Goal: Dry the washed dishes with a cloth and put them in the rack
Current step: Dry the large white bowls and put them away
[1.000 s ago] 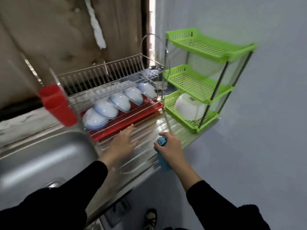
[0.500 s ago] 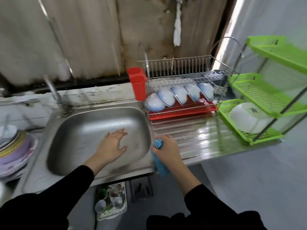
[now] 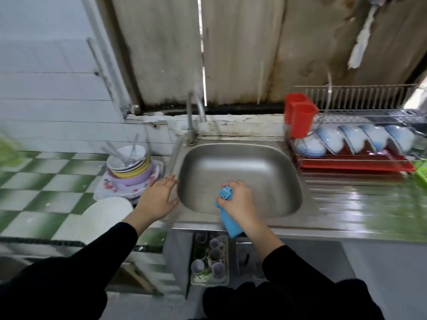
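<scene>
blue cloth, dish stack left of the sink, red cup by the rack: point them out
blue cloth (image 3: 230,221): head view, its hanging lower end
dish stack (image 3: 135,179): head view, the purple bowl's side
red cup (image 3: 300,122): head view, its front wall

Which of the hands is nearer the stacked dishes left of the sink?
Left: left hand is just right of the stacked dishes; right hand is farther right, over the sink.
</scene>
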Available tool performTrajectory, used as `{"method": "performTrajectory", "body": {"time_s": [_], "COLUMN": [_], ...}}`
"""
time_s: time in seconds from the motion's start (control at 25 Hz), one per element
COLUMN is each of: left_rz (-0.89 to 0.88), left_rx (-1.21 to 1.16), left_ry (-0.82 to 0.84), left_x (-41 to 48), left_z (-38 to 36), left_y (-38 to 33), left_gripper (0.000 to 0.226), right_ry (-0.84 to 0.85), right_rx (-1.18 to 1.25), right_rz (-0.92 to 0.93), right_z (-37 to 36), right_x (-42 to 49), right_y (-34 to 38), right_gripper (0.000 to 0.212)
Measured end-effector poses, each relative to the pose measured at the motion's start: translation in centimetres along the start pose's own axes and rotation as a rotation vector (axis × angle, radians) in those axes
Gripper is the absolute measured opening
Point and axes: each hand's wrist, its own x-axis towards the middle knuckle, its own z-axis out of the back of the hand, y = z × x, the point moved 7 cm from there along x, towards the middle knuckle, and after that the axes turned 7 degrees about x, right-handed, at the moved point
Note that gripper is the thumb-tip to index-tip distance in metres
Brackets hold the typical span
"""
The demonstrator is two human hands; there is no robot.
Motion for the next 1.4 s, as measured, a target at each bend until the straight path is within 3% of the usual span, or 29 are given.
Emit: {"method": "performTrajectory", "body": {"time_s": [0.32, 0.52, 0.84, 1.08, 1.4], "left_rz": [0.183, 0.281, 0.301, 0.229, 0.175], "left_rx": [-0.091, -0.102, -0.12, -0.126, -0.208], "left_ry": [-0.039, 0.071, 0.24, 0.3, 0.278], "left_x": [-8.9, -11.7, -10.4, -8.9, -8.3], "left_z": [-0.6, -3.5, -7.7, -10.0, -11.8], "left_y": [15.0, 21.2, 25.7, 26.4, 26.8], "left_gripper": [0.06, 0.089, 0.13, 0.151, 0.157], "right_ry": [0.124, 0.232, 0.645, 0.932, 1.011], "right_rx": [-0.136, -0.316, -0.855, -0.984, -0.93], "right_rz": [-0.029, 0.135, 0.301, 0.296, 0.402], "right_z": [-14.7, -21.2, -31.8, -35.6, -37.0], "right_x": [-0.5, 0.4, 5.2, 6.4, 6.8], "right_y": [7.4, 13.1, 12.5, 9.6, 9.1], "right_gripper": [0.032, 0.032, 0.076, 0.125, 0.13]}}
